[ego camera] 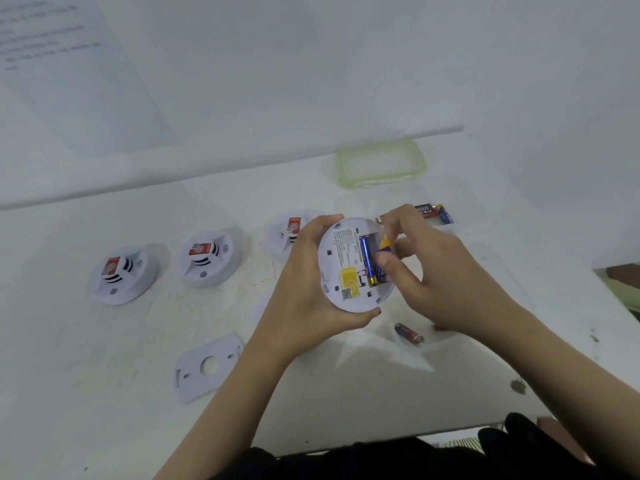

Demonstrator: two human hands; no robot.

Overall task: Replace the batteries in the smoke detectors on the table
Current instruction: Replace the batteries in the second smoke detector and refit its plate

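My left hand (304,282) grips a round white smoke detector (343,265), held above the table with its back facing me and the battery bay uncovered. One blue and gold battery (367,259) lies in the bay. My right hand (426,268) pinches a second blue and yellow battery (385,244) at the bay's right side. Three more detectors sit face up on the table: the left detector (123,275), the middle detector (207,259) and a third detector (285,230) partly behind my left hand. A dark red battery (409,335) lies loose below the held detector.
A white mounting plate (204,367) lies at the front left. A clear container (436,216) holds several batteries behind my right hand. A green-rimmed lid (381,162) lies near the wall. The table's right edge (609,296) is close by.
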